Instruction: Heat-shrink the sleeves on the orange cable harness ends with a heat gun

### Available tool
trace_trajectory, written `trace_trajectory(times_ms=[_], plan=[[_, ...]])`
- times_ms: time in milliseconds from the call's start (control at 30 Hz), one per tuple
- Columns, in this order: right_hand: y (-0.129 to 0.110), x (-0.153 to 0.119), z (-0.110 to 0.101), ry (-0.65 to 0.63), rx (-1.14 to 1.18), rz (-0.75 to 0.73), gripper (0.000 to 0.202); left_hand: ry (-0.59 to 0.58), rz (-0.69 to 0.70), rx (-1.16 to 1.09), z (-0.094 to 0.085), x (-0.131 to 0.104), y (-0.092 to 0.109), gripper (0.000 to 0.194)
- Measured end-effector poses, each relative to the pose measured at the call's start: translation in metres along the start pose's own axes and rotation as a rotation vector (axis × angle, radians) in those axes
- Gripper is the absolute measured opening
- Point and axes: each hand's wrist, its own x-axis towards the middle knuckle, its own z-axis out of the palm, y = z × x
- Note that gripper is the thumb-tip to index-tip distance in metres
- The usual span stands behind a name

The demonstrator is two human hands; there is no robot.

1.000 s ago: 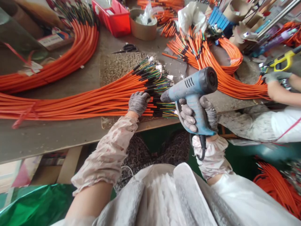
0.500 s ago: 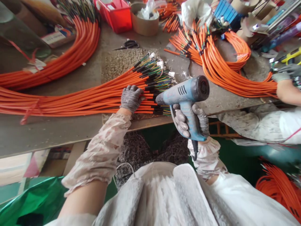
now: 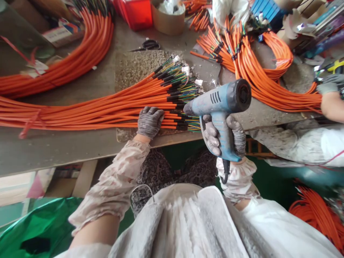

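Right hand (image 3: 237,138), gray glove, fingers and thumb wrapped around the grip of a blue heat gun (image 3: 220,98), right of frame center. Gun is tilted slightly, black nozzle aimed left, rear end higher; black cord (image 3: 226,171) drops from the grip base. Nozzle tip appears right by the black sleeves (image 3: 172,98) on the cable ends; contact can't be told from this angle.

Left hand (image 3: 151,122), also gloved, near frame center, palm down on the front part of an orange cable bundle (image 3: 107,107), fingers bent and close together; whether they clamp any cable can't be told. Bundle runs from the left edge to center, pink tie (image 3: 29,123) around it at left. Ends fan out, thin colored wires (image 3: 192,94) past the sleeves, a few white connectors (image 3: 185,70) among them. Fanned part lies over a speckled board (image 3: 134,70) on the workbench (image 3: 88,143).

Scissors (image 3: 150,44) just above the board. Red bin (image 3: 138,16) and round brown tub (image 3: 168,22) at top center. Second orange bundle (image 3: 100,43) curves through upper left, third (image 3: 258,82) at upper right. Co-worker's gloved hand (image 3: 329,87) at right edge, near a yellow tool (image 3: 338,67). More orange cables (image 3: 314,211) lower right; green bag (image 3: 40,222) lower left.
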Motion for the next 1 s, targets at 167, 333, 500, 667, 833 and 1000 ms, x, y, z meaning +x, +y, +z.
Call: trace_trajectory(times_ms=[167,333,500,667,833,1000], plan=[[-0.005,0.011,0.011,0.008,-0.008,0.028,0.047,-0.084,-0.006,0.056,-0.002,0.003,0.009,0.028],[-0.012,0.026,0.022,0.096,-0.068,0.095,0.042,-0.06,0.0,-0.122,-0.012,-0.003,0.007,0.015],[-0.012,0.021,0.016,0.087,-0.048,0.081,0.046,0.131,-0.324,-0.17,-0.026,-0.023,0.002,0.043],[-0.019,-0.01,0.007,0.012,0.042,0.053,0.055,0.098,-0.463,-0.181,-0.042,-0.056,-0.004,0.055],[-0.025,-0.027,-0.001,-0.029,0.091,0.074,0.055,0.063,-0.539,-0.271,-0.048,-0.064,0.003,0.059],[-0.023,-0.029,-0.004,-0.05,0.115,0.087,0.054,0.094,-0.631,-0.29,-0.049,-0.055,0.009,0.06]])
